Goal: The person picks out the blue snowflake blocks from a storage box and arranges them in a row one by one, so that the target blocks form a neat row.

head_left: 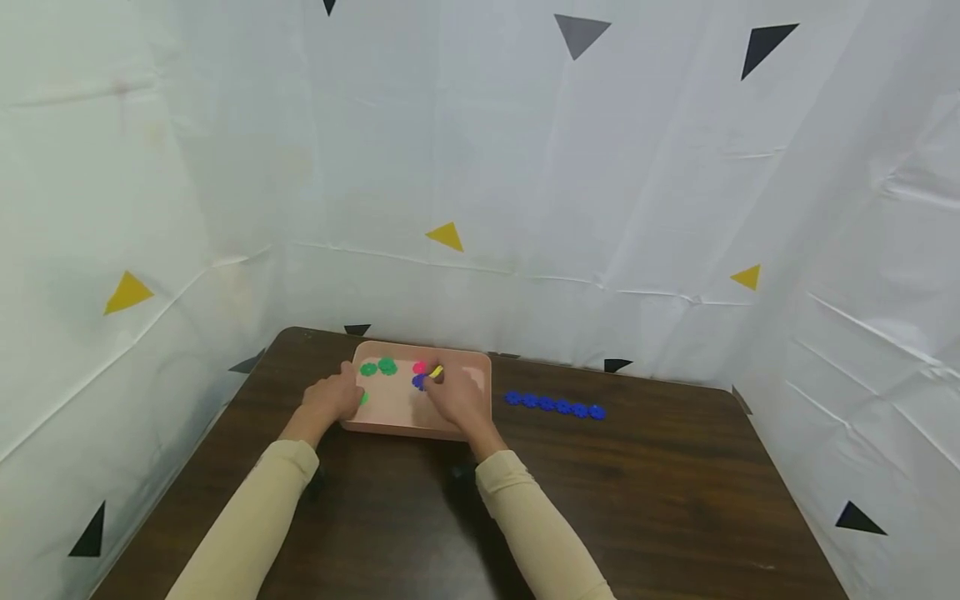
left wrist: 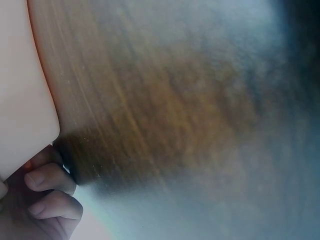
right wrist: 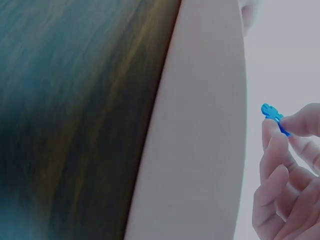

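Note:
A pink tray lies near the back of the table. My left hand grips its left edge; in the left wrist view, curled fingers sit at the tray's corner. Over the tray's right half, my right hand pinches a blue flower-shaped plastic piece between thumb and finger. A yellow piece shows at the right fingers, and a pink piece is just beyond. Green flower-shaped pieces lie in the tray's left part, one partly hidden by the left hand.
A row of several blue flower-shaped pieces lies on the dark wooden table, right of the tray. White sheeting with coloured triangles stands behind the table and along its sides.

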`<action>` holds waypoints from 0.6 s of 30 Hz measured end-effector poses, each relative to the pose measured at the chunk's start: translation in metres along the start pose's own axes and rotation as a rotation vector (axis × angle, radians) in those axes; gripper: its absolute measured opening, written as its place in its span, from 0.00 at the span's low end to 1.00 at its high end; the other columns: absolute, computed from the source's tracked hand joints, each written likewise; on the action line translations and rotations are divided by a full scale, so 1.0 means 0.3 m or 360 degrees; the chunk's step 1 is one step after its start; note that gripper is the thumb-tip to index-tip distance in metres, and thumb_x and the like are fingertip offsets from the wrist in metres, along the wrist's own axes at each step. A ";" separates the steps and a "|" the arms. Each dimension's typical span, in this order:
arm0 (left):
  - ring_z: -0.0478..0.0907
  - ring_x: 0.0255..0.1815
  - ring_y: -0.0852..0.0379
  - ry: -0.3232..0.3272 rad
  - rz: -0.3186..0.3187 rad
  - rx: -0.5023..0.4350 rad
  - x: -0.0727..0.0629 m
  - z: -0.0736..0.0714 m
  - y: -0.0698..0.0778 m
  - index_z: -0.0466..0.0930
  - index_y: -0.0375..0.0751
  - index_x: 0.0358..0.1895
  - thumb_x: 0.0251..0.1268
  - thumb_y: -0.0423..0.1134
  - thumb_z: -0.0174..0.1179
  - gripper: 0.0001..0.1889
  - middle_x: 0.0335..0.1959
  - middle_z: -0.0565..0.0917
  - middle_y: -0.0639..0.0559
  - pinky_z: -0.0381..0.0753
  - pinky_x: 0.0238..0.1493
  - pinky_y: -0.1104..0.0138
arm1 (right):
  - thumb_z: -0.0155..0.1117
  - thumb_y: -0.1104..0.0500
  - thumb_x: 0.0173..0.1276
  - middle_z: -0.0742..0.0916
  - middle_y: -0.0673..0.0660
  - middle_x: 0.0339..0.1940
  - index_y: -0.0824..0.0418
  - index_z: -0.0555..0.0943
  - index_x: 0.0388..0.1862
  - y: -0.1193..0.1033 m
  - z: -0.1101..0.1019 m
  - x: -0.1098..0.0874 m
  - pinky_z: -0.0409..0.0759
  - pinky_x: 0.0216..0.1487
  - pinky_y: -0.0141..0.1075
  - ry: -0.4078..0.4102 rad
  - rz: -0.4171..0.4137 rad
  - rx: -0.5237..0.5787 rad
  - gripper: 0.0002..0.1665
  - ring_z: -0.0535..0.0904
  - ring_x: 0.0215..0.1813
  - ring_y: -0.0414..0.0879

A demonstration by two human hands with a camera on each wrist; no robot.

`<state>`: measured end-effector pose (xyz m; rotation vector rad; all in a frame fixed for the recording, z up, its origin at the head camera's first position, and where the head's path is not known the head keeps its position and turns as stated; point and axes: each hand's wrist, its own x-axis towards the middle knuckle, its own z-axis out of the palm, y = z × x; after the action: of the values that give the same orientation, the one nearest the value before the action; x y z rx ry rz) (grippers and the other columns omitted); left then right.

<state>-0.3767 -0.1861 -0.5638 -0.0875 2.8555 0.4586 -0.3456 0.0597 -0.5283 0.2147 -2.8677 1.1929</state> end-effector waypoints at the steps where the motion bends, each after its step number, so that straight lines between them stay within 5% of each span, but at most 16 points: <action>1: 0.78 0.41 0.39 -0.0002 -0.0002 -0.0004 0.001 0.000 -0.001 0.47 0.26 0.81 0.83 0.44 0.45 0.35 0.44 0.83 0.34 0.78 0.55 0.43 | 0.62 0.52 0.77 0.87 0.50 0.42 0.48 0.79 0.51 0.002 -0.004 0.001 0.77 0.33 0.36 0.0015 -0.0012 -0.0007 0.08 0.79 0.35 0.45; 10: 0.77 0.39 0.40 -0.0016 -0.0003 -0.0027 0.003 -0.010 -0.010 0.47 0.26 0.80 0.82 0.44 0.45 0.35 0.42 0.82 0.36 0.78 0.52 0.45 | 0.65 0.54 0.74 0.88 0.50 0.37 0.51 0.85 0.51 0.012 -0.057 0.013 0.80 0.30 0.39 0.0186 -0.0119 -0.0074 0.09 0.81 0.34 0.44; 18: 0.77 0.40 0.40 -0.0012 0.0006 -0.0025 0.004 -0.017 -0.010 0.48 0.25 0.79 0.83 0.45 0.45 0.34 0.44 0.82 0.35 0.79 0.54 0.44 | 0.62 0.49 0.78 0.87 0.51 0.44 0.48 0.79 0.56 0.028 -0.123 0.005 0.79 0.41 0.46 0.0154 -0.0059 -0.0158 0.12 0.81 0.36 0.47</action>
<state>-0.3789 -0.1905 -0.5604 -0.0831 2.8453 0.4813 -0.3493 0.0913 -0.5079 0.2008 -2.8167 1.0217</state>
